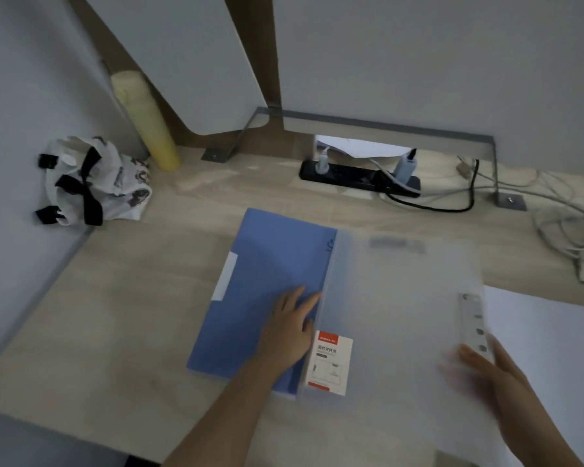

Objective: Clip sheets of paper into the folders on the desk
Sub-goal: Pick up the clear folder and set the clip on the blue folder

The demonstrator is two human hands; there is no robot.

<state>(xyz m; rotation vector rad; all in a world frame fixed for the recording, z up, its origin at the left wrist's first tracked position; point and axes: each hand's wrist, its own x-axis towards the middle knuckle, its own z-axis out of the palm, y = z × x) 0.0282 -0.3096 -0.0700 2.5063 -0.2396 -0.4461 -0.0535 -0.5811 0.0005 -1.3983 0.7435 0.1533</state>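
Observation:
A blue folder (267, 284) lies flat on the desk (122, 298). A translucent white folder (395, 315) with a red-and-white label overlaps the blue one's right edge. My left hand (290, 328) rests flat on the blue folder, fingers straight, fingertips at the white folder's left edge. My right hand (486, 369), blurred, lies with straight fingers on the white folder's right side by its metal clip strip (472, 325). Sheets of white paper (540, 358) lie under and to the right of that hand.
A black power strip (358, 178) with plugs and a tangle of cables (560, 224) sit at the back right. A yellow roll (149, 123) leans in the back left corner beside a crumpled white bag (95, 183). Partition walls close the left and back sides.

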